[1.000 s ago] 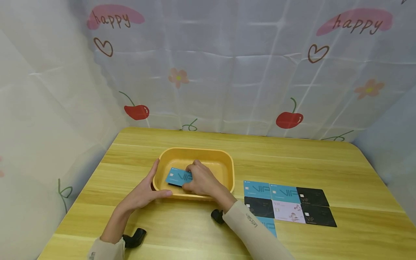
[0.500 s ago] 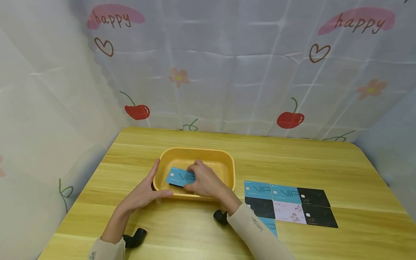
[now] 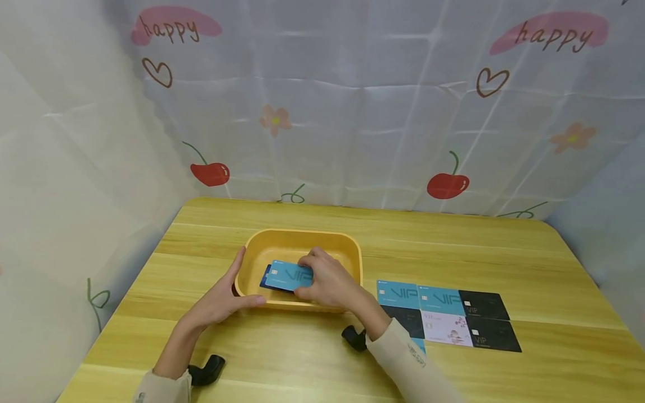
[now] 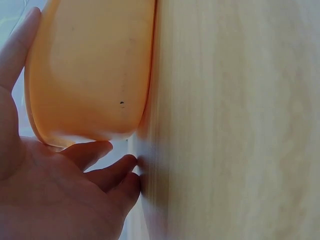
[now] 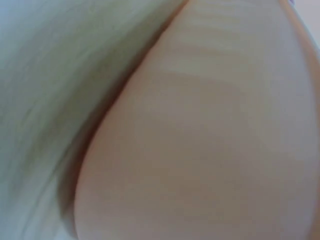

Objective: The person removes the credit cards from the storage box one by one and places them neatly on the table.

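Note:
A yellow plastic tray [image 3: 302, 237] stands on the table in the head view. My left hand [image 3: 218, 299] holds its left end, thumb along the front rim and index finger up the left side. Seen from the left wrist, that hand [image 4: 55, 185] lies against the end wall of the tray [image 4: 90, 70], its lower fingers bent. Inside the tray my right hand [image 3: 330, 280] pinches the right end of a light blue VIP card [image 3: 288, 274] between thumb and fingers. A dark blue card [image 3: 264, 278] peeks out from under its left edge. The right wrist view is blurred.
Right of the tray, several VIP cards lie edge to edge in rows: blue cards [image 3: 397, 294], black cards [image 3: 486, 305] and a white floral card [image 3: 447, 328]. My right sleeve [image 3: 410, 361] overlaps some of them. A patterned white curtain [image 3: 353, 140] hangs behind the table [image 3: 282, 358].
My right hand has slid the light blue VIP card rightward inside the tray, uncovering the left edge of a dark blue card below. The left hand stays at the tray.

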`<state>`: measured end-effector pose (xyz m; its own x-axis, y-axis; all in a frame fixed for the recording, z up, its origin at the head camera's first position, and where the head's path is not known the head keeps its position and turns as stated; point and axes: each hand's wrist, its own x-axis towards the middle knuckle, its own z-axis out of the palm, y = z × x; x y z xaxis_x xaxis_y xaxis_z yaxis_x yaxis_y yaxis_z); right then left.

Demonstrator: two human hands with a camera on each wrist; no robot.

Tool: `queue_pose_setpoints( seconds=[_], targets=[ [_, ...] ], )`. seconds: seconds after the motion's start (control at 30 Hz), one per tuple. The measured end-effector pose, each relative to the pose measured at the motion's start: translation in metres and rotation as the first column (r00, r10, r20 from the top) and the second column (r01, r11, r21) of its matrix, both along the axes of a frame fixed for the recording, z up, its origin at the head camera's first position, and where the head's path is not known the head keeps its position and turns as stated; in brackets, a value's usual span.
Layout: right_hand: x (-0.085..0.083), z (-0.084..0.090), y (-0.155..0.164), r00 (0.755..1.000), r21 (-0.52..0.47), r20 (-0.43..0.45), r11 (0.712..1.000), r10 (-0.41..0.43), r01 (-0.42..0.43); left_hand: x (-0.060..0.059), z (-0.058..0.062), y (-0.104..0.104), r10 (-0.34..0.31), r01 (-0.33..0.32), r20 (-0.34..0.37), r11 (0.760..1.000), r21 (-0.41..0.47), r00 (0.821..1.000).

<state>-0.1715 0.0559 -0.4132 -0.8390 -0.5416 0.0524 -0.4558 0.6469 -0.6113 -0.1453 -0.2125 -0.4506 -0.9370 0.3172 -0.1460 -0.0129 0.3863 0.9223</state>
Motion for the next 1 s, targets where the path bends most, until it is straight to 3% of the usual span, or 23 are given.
queue_pose_setpoints(
  seconds=[0.47, 1.0],
  targets=[
    [0.023, 0.015, 0.026, 0.998, -0.018, -0.053, 1.0, -0.024, 0.023, -0.001, 0.0, 0.0, 0.0, -0.001, -0.017, 1.0, -0.011, 1.0],
    [0.052, 0.017, 0.077, 0.999, -0.112, 0.0, 0.993, -0.04, 0.039, 0.0, -0.001, 0.0, 0.002, -0.002, -0.016, 1.0, -0.023, 1.0]
  ],
)
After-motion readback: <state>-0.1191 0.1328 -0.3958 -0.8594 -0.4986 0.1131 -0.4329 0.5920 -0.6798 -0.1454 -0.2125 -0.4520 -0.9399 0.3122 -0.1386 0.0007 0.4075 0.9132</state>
